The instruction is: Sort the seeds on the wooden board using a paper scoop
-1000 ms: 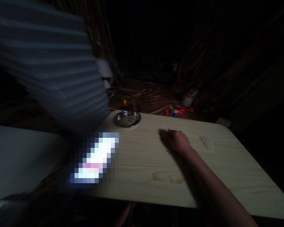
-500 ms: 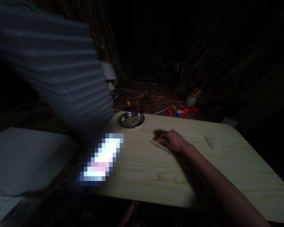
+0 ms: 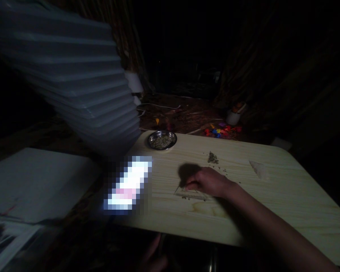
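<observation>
My right hand [image 3: 208, 182] is closed in a pinch over the light wooden table [image 3: 164, 215]. Its fingertips hold a thin, pale, flat strip [image 3: 194, 195] with its long edge near the tabletop. A few small dark grains lie along that strip. Beyond the hand sits a small pile of grains [image 3: 212, 158], with loose ones scattered around it. Below the table's near edge, my left hand [image 3: 155, 258] shows dimly, its fingers against the side of a dark, shiny container [image 3: 212, 258] that is mostly in shadow.
A round metal dish [image 3: 162, 140] holding grains stands at the table's far left corner. A blurred, bright screen [image 3: 129, 186] is at the left edge. A pale flaky patch [image 3: 259, 169] lies to the right. Colourful small things [image 3: 222, 131] are on the floor behind.
My right hand has drawn the strip nearer to me, bringing a few grains along. The grain pile behind it has come into view. More of my left hand and the dark container shows.
</observation>
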{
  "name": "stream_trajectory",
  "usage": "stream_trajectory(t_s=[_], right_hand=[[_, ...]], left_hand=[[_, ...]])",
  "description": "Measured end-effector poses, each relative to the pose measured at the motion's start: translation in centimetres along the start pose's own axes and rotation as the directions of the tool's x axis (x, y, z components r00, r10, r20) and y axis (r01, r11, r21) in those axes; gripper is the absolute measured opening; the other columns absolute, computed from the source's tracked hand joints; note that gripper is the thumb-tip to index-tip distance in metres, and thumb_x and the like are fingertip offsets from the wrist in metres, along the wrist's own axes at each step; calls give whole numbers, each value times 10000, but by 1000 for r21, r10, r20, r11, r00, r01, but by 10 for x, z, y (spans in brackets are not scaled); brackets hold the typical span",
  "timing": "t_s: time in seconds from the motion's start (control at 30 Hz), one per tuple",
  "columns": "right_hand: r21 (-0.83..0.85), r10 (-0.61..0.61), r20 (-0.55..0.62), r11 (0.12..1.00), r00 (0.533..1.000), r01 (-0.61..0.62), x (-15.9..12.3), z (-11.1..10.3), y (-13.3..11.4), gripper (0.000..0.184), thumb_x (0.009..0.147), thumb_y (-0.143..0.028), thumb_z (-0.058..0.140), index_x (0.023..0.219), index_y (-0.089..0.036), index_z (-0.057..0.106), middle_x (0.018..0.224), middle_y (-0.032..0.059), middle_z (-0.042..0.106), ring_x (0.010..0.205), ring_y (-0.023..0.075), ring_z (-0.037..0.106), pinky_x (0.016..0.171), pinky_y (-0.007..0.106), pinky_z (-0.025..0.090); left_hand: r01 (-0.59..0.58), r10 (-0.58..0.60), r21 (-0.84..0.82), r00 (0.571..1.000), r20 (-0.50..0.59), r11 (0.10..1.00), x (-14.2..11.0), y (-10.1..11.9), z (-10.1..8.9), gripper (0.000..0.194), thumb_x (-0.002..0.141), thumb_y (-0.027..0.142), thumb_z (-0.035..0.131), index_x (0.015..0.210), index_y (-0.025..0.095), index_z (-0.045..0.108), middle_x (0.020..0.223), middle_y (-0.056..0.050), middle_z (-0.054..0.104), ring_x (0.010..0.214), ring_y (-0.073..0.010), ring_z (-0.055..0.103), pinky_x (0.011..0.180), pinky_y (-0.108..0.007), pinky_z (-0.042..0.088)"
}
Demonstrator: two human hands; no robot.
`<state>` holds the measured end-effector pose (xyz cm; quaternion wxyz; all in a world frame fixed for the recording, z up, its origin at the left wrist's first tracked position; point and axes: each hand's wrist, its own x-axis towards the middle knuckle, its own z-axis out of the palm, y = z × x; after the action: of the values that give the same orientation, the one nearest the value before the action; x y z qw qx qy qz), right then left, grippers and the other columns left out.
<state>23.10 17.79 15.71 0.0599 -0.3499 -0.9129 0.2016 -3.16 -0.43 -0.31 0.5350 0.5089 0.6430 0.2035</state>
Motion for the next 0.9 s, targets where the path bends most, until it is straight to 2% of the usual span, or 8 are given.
stream_trajectory(t_s=[0.17,0.33,0.57,0.73,0.83,0.9], right_hand=[[57,-5,-23,998,1000,7,-15,-6,-7,245,904,-384,510,853,-246,707,774,-1,715,694,145,632,626,261,401],[180,161,-153,975,975,-133,-48,-10,-5,250,923,-364,486,892,-222,690,782,3,701,668,130,610,629,261,415],[174,306,-134,943,942,-282,-93,9,-4,208,899,-318,520,849,-224,699,754,5,699,670,153,630,623,279,437],[216,374,-128,915,919,-342,-104,18,-11,207,887,-325,524,849,-249,712,768,6,713,697,182,650,636,313,468],[257,386,-123,902,914,-346,-109,20,-18,210,877,-324,526,816,-252,713,768,7,714,692,190,654,624,322,478],[271,384,-130,901,914,-339,-113,21,-22,210,872,-322,528,811,-249,715,782,12,719,700,194,657,626,319,480]], left_hand=[[-19,18,28,1000,13,999,-3,7,0,664,765,366,548,1391,199,406,1469,-95,369,1350,-350,299,1116,-526,242],[-11,8,67,999,45,998,-4,7,-1,630,796,372,536,1398,268,383,1473,-51,368,1351,-323,306,1109,-516,257],[32,-29,155,999,-19,987,-6,13,5,610,766,381,586,1350,257,459,1487,-49,330,1375,-332,238,1127,-545,167],[17,-18,131,1000,8,991,-10,23,7,619,760,358,579,1359,266,449,1475,-53,360,1367,-344,254,1120,-547,196],[21,-24,125,999,21,992,-10,23,6,629,755,338,573,1366,276,436,1494,-32,322,1375,-335,242,1126,-536,187],[20,-22,109,1000,15,994,-9,21,6,624,751,328,576,1360,294,442,1480,-11,355,1375,-324,250,1127,-525,199]])
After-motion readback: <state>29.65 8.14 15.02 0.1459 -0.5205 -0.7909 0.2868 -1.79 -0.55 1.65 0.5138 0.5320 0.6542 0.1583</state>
